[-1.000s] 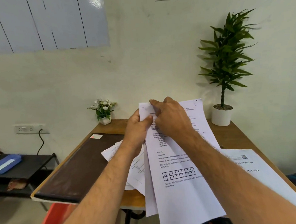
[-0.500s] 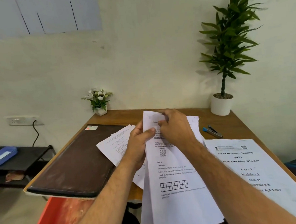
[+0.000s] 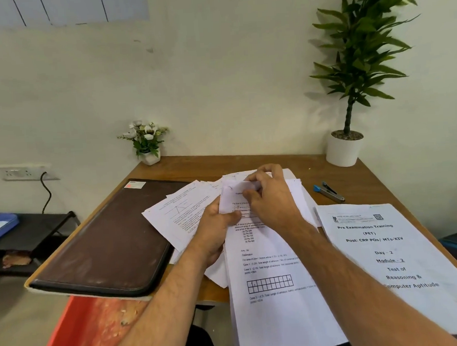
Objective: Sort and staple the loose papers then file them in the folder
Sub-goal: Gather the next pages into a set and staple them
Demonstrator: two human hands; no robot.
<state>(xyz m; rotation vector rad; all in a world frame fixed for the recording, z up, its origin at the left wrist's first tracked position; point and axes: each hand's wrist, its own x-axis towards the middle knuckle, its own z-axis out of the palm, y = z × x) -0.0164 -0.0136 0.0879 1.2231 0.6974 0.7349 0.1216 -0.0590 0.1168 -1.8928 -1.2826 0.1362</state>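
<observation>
I hold a bundle of printed sheets (image 3: 271,277) over the middle of the wooden table (image 3: 248,162). My left hand (image 3: 214,227) grips its left edge from below. My right hand (image 3: 271,197) pinches the folded top corner of the front sheet. More loose papers (image 3: 179,216) lie fanned out beneath, partly over a closed dark brown folder (image 3: 106,247) on the left. A stapled booklet titled "Pre Examination Training" (image 3: 393,264) lies at the right. A blue and grey stapler (image 3: 329,192) rests behind it.
A tall potted plant (image 3: 345,147) stands at the table's back right corner, and a small flower pot (image 3: 148,153) at the back left. The wall runs close behind. A low black shelf (image 3: 27,233) stands left, an orange chair (image 3: 79,331) below the table's front edge.
The bundle and both hands have come down from an upright position towards the table. My view has tilted down, bringing the stapler and the booklet's cover into sight.
</observation>
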